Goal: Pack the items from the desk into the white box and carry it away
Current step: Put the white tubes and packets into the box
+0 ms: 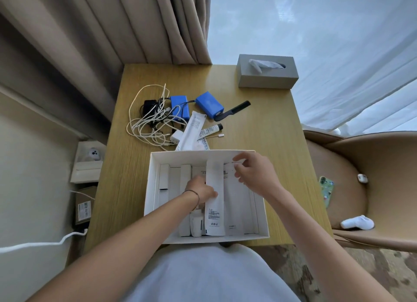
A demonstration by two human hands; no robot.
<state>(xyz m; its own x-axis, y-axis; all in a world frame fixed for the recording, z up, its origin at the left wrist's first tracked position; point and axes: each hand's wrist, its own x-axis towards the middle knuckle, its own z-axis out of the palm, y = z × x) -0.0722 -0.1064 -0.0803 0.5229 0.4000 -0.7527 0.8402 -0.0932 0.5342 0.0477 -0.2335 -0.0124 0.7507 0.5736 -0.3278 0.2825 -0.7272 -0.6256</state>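
Note:
The white box [153, 180] sits open at the desk's near edge, with several white packets and small cartons inside. A long white packet [214, 202] lies lengthwise in the box. My left hand [199, 189] grips its left edge near the middle. My right hand [252, 172] pinches a flat white sachet [234, 202] at the box's far right side. Beyond the box lie another white packet [193, 130], a small tube [211, 129], a cotton swab [214, 137], two blue battery packs [179, 107] [208, 107], a black comb [234, 111] and tangled white cables [146, 123].
A grey tissue box [266, 72] stands at the desk's far right corner. A tan chair [361, 189] to the right holds a phone [326, 190], an earbud case and a white sock. Curtains hang behind; cardboard boxes stand on the floor at left.

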